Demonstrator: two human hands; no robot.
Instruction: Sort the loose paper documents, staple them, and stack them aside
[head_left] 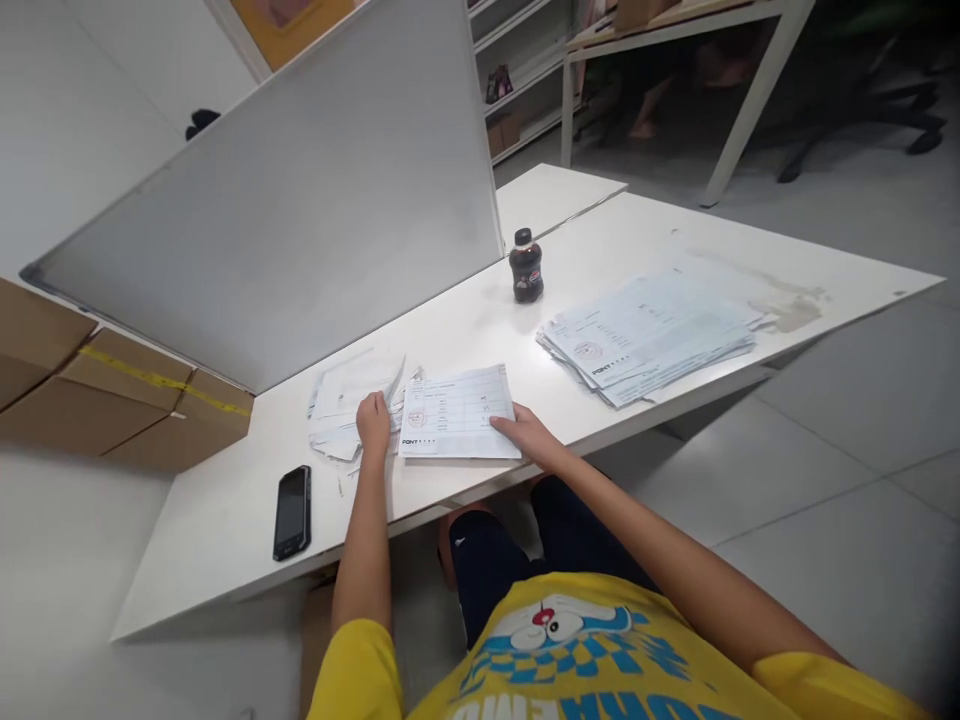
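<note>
My right hand (531, 437) pinches the right edge of a printed paper form (457, 412), thumb on top; the form has a red round stamp and "PONY" at its lower left. It lies flat near the table's front edge. To its left, my left hand (373, 426) is closed at the right side of a loose pile of papers (337, 405), and a lifted sheet edge rises by its fingers. The fingertips themselves are partly hidden. A larger stack of similar forms (652, 335) rests on the right part of the table.
A dark drink bottle (526, 268) stands behind the forms. A black phone (292, 512) lies at the left on the white table (217, 530). A grey partition panel (322, 190) rises along the back, with cardboard boxes (112, 400) at the left. Behind are shelves (525, 75).
</note>
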